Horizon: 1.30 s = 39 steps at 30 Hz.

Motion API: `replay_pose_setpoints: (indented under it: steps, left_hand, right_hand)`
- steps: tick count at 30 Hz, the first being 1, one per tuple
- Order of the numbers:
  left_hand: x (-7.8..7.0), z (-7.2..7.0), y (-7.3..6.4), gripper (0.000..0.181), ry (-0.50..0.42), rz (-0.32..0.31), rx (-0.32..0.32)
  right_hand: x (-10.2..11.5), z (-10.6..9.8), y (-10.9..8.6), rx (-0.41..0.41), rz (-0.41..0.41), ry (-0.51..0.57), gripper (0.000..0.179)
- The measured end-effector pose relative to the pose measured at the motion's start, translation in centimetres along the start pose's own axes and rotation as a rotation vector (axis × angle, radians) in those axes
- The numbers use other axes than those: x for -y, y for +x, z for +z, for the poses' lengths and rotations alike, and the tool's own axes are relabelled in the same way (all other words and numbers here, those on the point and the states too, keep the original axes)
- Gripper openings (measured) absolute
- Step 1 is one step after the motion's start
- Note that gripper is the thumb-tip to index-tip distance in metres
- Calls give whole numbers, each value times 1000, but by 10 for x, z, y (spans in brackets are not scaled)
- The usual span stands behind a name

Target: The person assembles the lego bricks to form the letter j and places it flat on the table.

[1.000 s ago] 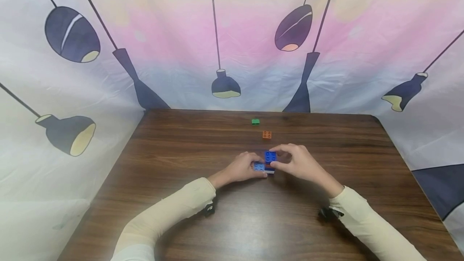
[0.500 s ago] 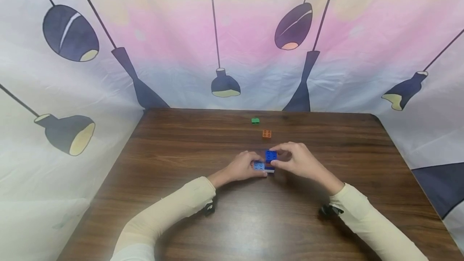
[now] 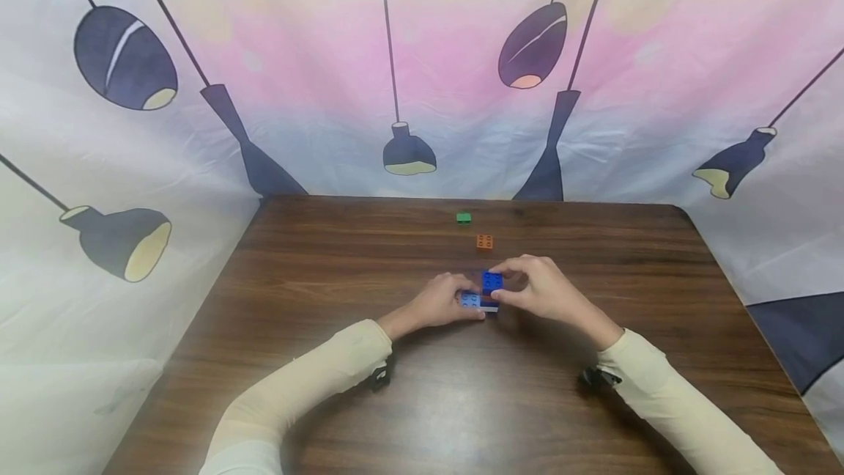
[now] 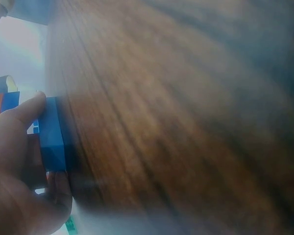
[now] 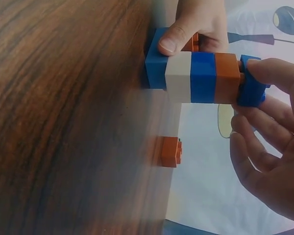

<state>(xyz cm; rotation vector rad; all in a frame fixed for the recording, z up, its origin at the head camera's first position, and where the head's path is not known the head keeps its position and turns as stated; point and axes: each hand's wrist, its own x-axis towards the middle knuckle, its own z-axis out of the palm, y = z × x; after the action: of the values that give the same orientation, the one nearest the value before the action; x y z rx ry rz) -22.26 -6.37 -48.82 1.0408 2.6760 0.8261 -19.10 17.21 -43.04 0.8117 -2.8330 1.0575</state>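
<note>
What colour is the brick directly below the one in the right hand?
That brick is orange; the right wrist view shows it best.

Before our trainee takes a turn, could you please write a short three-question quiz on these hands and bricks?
1. True or false: in the head view, the green brick lies beyond the loose orange brick.

2. In the right wrist view, what colour is the brick directly below the top blue brick? (A) white (B) orange (C) green

3. What does each hand hold?

Key:
1. True.
2. B, the stacked orange brick.
3. The left hand holds the light blue brick at the base; the right hand pinches the top blue brick.
</note>
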Motion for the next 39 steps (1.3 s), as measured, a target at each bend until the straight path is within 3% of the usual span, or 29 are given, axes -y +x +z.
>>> replay_pose_setpoints:
  steps: [9, 17, 26, 39]
  left_hand:
    - [1, 0, 0, 49, -13, 7, -6]
    - [0, -1, 0, 48, -7, 8, -9]
    - [1, 0, 1, 49, 8, 3, -5]
    - [-2, -1, 0, 49, 12, -7, 2]
  right_hand:
    - [-1, 3, 0, -12, -15, -12, 32]
    - [2, 2, -1, -23, -38, -92, 35]
    - [-7, 7, -1, -28, -21, 14, 32]
    - [-11, 9, -3, -32, -19, 63, 34]
